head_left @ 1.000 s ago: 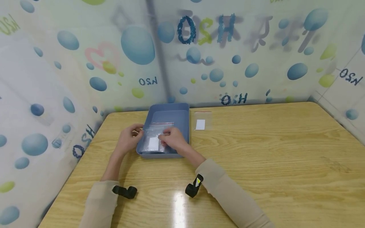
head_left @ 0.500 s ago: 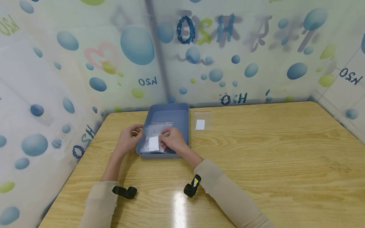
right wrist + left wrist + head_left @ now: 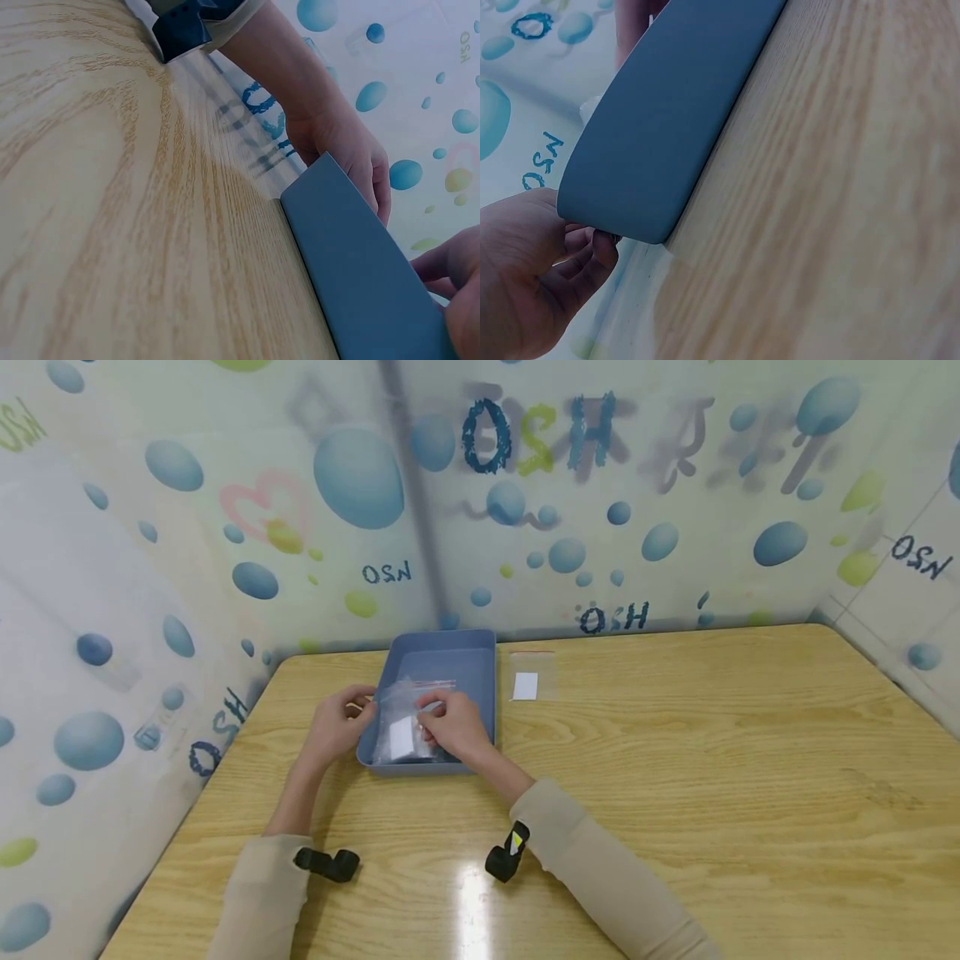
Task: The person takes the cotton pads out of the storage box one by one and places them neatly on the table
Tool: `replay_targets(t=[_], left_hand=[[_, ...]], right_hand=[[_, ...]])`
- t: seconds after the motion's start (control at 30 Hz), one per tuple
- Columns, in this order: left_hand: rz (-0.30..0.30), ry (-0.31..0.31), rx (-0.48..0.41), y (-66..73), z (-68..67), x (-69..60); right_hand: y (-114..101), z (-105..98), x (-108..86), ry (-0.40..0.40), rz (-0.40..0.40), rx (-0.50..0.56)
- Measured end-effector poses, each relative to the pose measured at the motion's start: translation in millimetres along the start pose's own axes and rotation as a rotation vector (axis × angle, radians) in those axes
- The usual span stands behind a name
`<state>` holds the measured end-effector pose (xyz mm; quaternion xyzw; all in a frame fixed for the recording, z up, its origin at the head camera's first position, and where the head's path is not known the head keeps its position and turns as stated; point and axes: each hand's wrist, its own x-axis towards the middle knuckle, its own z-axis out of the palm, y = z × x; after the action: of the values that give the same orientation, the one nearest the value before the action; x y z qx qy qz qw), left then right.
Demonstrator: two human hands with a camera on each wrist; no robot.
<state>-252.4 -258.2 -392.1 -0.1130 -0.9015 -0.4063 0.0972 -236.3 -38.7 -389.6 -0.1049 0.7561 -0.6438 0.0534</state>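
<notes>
Can see a clear plastic bag point(image 3: 405, 708), somewhat crumpled, in the near half of a blue tray point(image 3: 444, 663), with a white card point(image 3: 402, 738) toward its near end. Can follow the card's long side nearly straight away from the body, same as the tray's long axis; for the crumpled bag itself, cannot tell the long axis. Pinching the bag at its right side with bent fingers of the right hand point(image 3: 456, 727), with forearm slanting in from the near right. Gripping the tray's left wall with curled fingers of the left hand point(image 3: 339, 724), at the rim. To the tray's right, on the wooden surface point(image 3: 712, 760), can see a second bag point(image 3: 545, 675) lying flat.
</notes>
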Motion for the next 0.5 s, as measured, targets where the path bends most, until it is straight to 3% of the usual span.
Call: replay_targets(t=[0.5], left_hand=[[0.0, 0.004, 0.005, 0.1, 0.3, 0.7]], right_hand=[[-3.4, -7.0, -1.5, 0.039, -0.072, 0.009]])
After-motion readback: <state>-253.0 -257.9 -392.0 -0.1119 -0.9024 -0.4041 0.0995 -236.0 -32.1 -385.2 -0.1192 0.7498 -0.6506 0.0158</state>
